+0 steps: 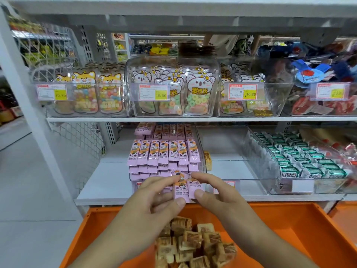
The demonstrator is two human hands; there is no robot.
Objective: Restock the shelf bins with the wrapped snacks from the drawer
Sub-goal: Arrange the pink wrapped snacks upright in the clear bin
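Observation:
Both hands hold a small bunch of pink wrapped snacks (185, 188) in front of the lower shelf. My left hand (154, 202) grips the bunch from the left, thumb underneath. My right hand (214, 192) pinches it from the right. Just behind stands a clear bin (201, 151) stacked full of the same pink snacks (164, 153) in rows. Below my wrists the orange drawer (289, 225) is pulled out and holds several brown wrapped snacks (195, 244) in a pile.
To the right on the lower shelf sits an empty clear bin (228, 151), then a bin of green wrapped snacks (301, 161). The upper shelf (173, 119) carries clear bins of candy bags with price tags. A white shelf post (29, 105) rises at left.

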